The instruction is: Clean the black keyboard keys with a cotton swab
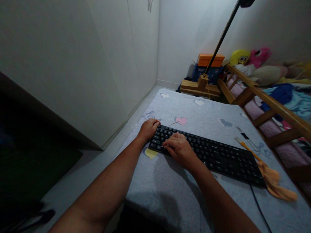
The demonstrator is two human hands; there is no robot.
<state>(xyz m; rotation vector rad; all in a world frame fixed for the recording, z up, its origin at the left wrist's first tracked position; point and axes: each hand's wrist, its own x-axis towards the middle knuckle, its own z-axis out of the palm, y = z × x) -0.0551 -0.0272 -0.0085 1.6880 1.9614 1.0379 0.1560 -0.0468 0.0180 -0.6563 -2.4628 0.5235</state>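
Note:
A black keyboard (221,158) lies at a slant on the cloth-covered surface. My left hand (148,128) grips its far left corner, fingers curled over the edge. Over the left-hand keys, my right hand (179,149) is closed in a pinch, fingertips down at the keys. Whatever sits between those fingers is too small and hidden to name; only a tiny pale spot shows. Just beyond the keyboard lies a thin white cotton swab (174,123). By its right end are a flat brush (240,141) and a crumpled orange cloth (272,179).
A slim tool with a black band (244,136) lies near the brush. The keyboard's cable (259,207) trails toward me. A wooden bed rail (279,105) borders the right side, a white cabinet (116,64) the left. A wooden stand (200,85) and orange box (211,60) are behind.

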